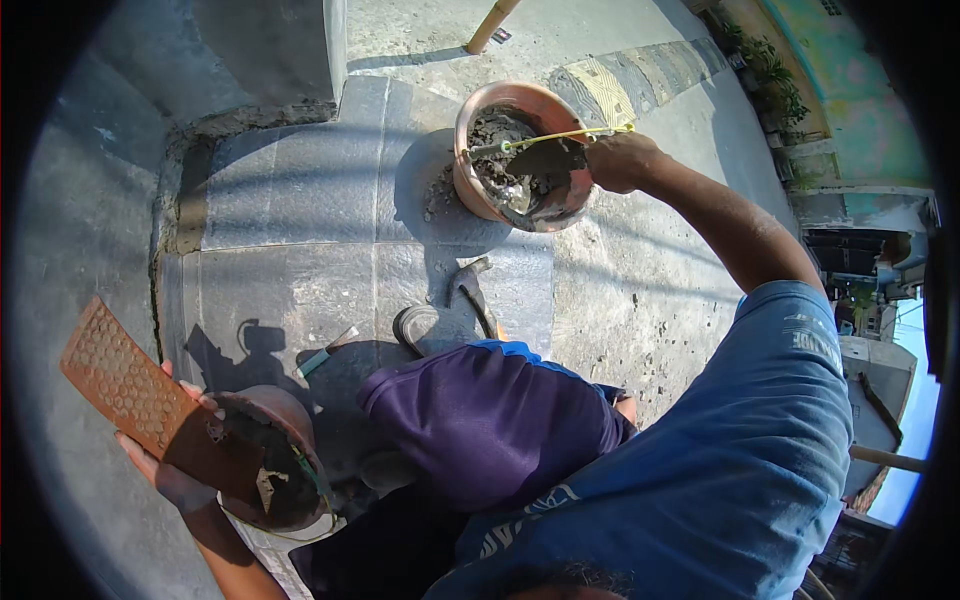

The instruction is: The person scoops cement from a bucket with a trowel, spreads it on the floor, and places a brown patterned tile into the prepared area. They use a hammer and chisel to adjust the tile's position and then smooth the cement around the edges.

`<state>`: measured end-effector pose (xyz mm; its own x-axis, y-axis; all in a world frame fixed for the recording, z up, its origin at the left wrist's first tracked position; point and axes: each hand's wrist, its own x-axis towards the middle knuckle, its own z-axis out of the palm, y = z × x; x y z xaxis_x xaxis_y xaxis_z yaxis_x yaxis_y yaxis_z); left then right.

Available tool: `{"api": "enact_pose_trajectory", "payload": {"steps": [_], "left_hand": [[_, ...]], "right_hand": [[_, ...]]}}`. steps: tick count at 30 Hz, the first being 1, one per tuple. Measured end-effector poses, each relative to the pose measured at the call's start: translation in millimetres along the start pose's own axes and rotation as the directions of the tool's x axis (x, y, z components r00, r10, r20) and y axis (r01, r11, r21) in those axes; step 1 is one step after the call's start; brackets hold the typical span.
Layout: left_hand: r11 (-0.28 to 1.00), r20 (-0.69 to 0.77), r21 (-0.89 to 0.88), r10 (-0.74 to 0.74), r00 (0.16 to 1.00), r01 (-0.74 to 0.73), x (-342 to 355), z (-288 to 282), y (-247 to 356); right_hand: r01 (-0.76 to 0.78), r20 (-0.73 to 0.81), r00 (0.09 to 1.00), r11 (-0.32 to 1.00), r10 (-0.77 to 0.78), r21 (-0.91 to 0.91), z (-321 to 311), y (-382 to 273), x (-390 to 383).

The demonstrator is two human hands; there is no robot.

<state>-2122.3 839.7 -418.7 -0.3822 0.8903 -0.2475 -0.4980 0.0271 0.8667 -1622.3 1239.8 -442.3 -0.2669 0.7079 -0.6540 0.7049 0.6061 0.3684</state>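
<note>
My right hand (622,163) is closed at the right rim of a clay-coloured bucket (462,150) holding wet grey mortar (495,185). It grips what looks like a trowel (548,158), whose dark blade reaches into the mortar; its handle is hidden by my fingers. The bucket's yellow carrying handle (570,133) crosses above the blade. My left hand (180,485) holds a brown rectangular board (130,375) with a honeycomb pattern, fingers at both long edges. The board slants over a second bucket (300,410), which also contains dark mortar, and partly covers it.
A hammer (472,292) lies on the grey floor tiles (310,215) before my knee, near a teal-handled tool (326,354). A wall corner (330,60) rises at the far left. Farther off are a bamboo pole (490,25) and a patterned mat (640,80).
</note>
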Motion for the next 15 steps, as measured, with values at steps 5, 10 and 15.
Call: {"api": "enact_pose_trajectory", "payload": {"steps": [5,10,15], "left_hand": [[0.994,-0.079,0.019,-0.102,0.992,0.104,26.3,36.2,-15.4],[0.979,0.000,-0.035,-0.200,0.980,0.200,66.6,61.8,-23.7],[0.961,0.100,-0.056,-0.266,0.959,0.272,111.4,95.1,-46.4]], "right_hand": [[0.158,0.098,0.982,0.986,-0.163,0.050,21.9,-25.2,57.8],[0.372,0.210,0.906,0.928,-0.367,0.017,40.2,-24.6,77.3],[0.273,0.225,0.919,0.934,-0.324,0.231,23.0,-21.3,55.6]]}}
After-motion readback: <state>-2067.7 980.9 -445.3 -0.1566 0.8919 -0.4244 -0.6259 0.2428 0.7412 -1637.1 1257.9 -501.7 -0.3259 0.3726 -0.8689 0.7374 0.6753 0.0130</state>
